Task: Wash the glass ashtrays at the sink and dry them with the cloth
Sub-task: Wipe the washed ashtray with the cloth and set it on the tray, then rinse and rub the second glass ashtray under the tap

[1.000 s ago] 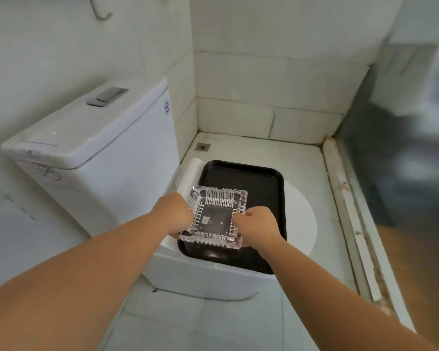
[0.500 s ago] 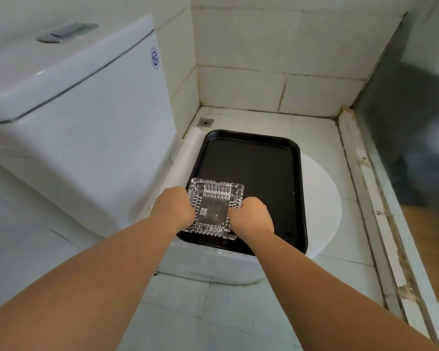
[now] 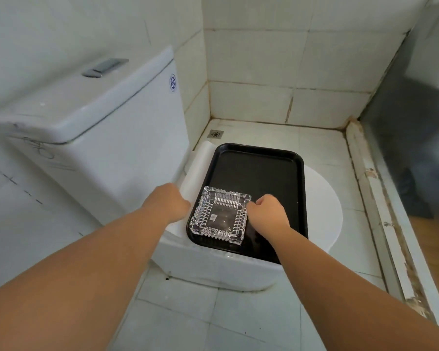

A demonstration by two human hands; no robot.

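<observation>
One square clear cut-glass ashtray (image 3: 219, 217) lies flat in the near left corner of a black rectangular plastic tray (image 3: 269, 173), which rests on the closed white toilet lid (image 3: 322, 198). Behind and to the left stands the white ceramic cistern (image 3: 107, 138) with a chrome flush button (image 3: 104, 67) on top; a small metal floor drain (image 3: 215, 134) sits in the tiled corner beyond, and a worn, stained threshold strip (image 3: 380, 214) runs along the right. Nothing covers the ashtray from above. Its rim is ribbed and notched, its base shows the dark tray through it, and a small pale label sits near the middle. The left hand (image 3: 171, 202) is just beside the ashtray's left edge, fingers curled under; whether they touch the glass cannot be told. The right hand (image 3: 268, 211) is at the right edge, fingers curled against the rim. Counted: one ashtray, one tray, two hands.
</observation>
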